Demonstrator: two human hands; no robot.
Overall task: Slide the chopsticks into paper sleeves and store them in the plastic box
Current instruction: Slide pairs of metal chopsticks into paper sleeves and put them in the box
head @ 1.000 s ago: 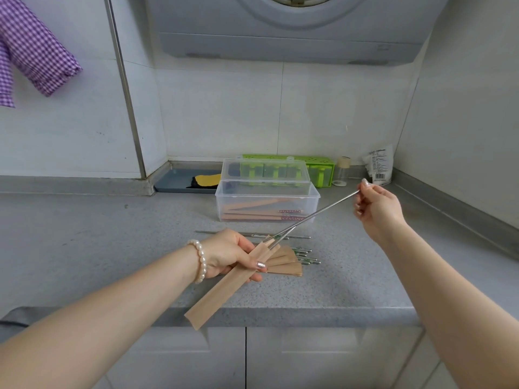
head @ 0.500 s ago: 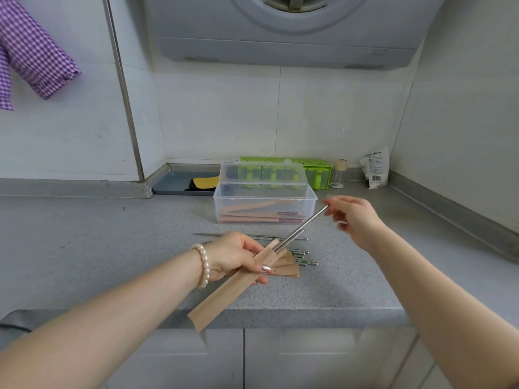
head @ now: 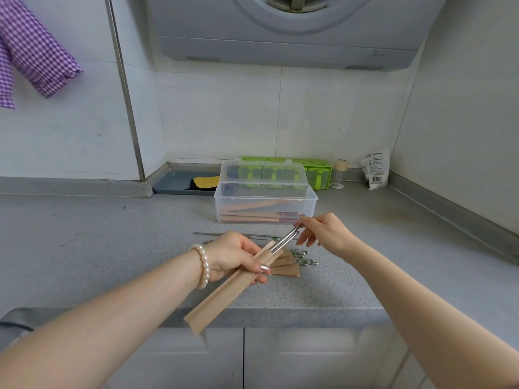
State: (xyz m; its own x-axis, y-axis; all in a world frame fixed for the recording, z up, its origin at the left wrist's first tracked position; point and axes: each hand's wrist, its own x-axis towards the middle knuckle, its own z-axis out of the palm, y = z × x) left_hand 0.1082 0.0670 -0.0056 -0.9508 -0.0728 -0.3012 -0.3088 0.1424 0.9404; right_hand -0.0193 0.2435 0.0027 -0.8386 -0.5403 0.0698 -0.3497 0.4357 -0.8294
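1. The left hand (head: pixel 238 256) is closed around a brown paper sleeve (head: pixel 224 290), gripping it near its upper, open end. The sleeve runs diagonally, with its lower end hanging past the front edge of the countertop (head: pixel 84 248).
2. A pair of metal chopsticks (head: pixel 285 241) is partly inserted in the sleeve's open end. Only the short top section shows between the two hands.
3. The right hand (head: pixel 323 234) pinches the top end of the chopsticks with its fingertips (head: pixel 303 219); the remaining fingers are spread loosely.
4. Just beyond the left hand and below the right hand, a small stack of empty sleeves (head: pixel 286 266) lies flat on the countertop.
5. Loose chopsticks (head: pixel 303 259) lie beside and partly under that stack. One more chopstick (head: pixel 213 234) lies crosswise just beyond the left hand.
6. The plastic box (head: pixel 265 203) stands beyond both hands, close to the right hand's fingertips. Its clear lid is raised at the back. Several sleeved chopsticks (head: pixel 261 213) lie inside it.
7. Behind the box, against the wall: a green container (head: pixel 317 171), a small jar (head: pixel 338 175) and a printed packet (head: pixel 375 169).
8. A grey tray (head: pixel 174 182) holding a yellow item sits far beyond the left hand.
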